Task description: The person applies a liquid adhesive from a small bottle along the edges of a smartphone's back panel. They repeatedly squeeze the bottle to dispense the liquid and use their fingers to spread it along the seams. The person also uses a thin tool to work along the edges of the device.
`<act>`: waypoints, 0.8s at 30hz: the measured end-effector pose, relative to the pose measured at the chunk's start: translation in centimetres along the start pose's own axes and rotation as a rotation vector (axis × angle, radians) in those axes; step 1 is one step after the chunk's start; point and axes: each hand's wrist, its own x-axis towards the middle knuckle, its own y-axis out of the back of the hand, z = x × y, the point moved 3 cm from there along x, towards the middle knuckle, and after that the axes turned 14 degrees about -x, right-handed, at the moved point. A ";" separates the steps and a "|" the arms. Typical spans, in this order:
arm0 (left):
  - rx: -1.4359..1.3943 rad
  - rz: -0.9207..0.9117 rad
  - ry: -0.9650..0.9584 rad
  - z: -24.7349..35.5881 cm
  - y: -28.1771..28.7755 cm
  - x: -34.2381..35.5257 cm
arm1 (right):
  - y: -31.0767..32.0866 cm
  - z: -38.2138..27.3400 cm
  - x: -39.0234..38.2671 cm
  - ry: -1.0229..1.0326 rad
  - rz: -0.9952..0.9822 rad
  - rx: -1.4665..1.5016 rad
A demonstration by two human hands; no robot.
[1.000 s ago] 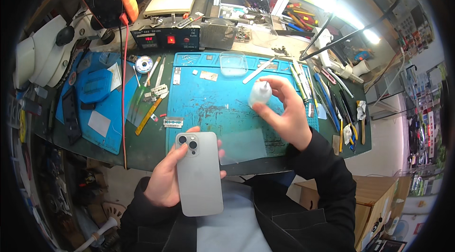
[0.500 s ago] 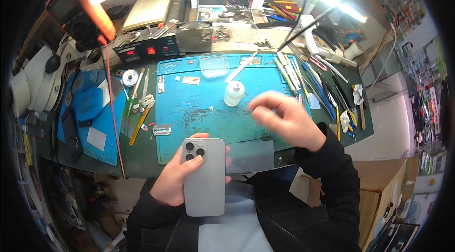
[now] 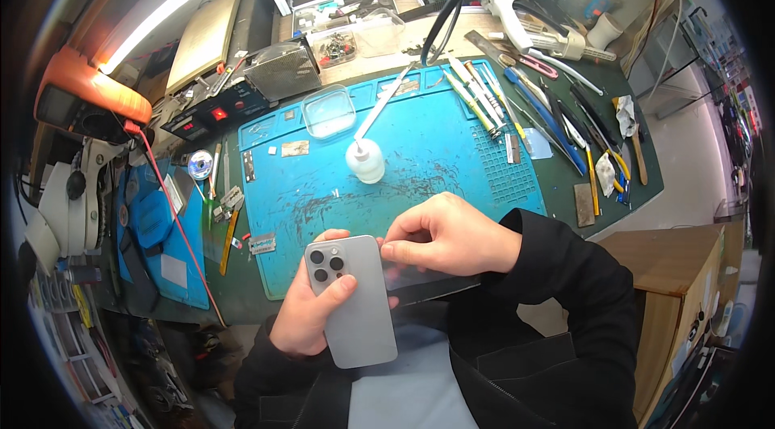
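My left hand [image 3: 311, 312] is wrapped round a grey smartphone [image 3: 359, 324], its back and camera lenses facing up and my thumb lying beside the lenses. At the phone's upper right edge is my right hand [image 3: 448, 239], thumb and forefinger drawn together. Whatever is between those fingertips is too small to make out. Just beyond both hands, a small whitish dispenser bottle [image 3: 367, 164] stands upright on the blue work mat [image 3: 323, 215]. Partly behind my right hand, a clear flat sheet [image 3: 412, 277] lies by the mat's front edge.
A clear plastic box [image 3: 328, 113] and a pale flat strip [image 3: 381, 110] lie farther back. Tweezers, pens and brushes [image 3: 549, 126] crowd the right. On the left are a razor blade [image 3: 262, 245], a solder spool [image 3: 199, 164], an orange multimeter [image 3: 89, 98] and its red lead [image 3: 173, 211].
My right hand has come down and left from above the mat to the phone's upper right edge. The left hand still holds the phone, now slightly tilted. The view has turned.
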 end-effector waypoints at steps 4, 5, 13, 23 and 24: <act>-0.013 0.008 0.030 0.0 0.0 0.0 | -0.3 0.6 -0.1 0.056 0.061 -0.014; -0.009 0.010 0.034 0.0 0.1 0.0 | -0.3 0.6 -0.1 0.050 0.062 -0.012; 0.021 0.008 0.059 0.1 -0.1 0.0 | -0.2 0.5 -0.1 0.049 0.078 -0.042; 0.039 0.003 0.067 0.4 -0.3 -0.1 | -0.1 0.5 -0.2 0.056 0.071 -0.045; 0.040 0.004 0.072 0.4 -0.3 -0.1 | -0.2 0.6 -0.2 0.060 0.074 -0.043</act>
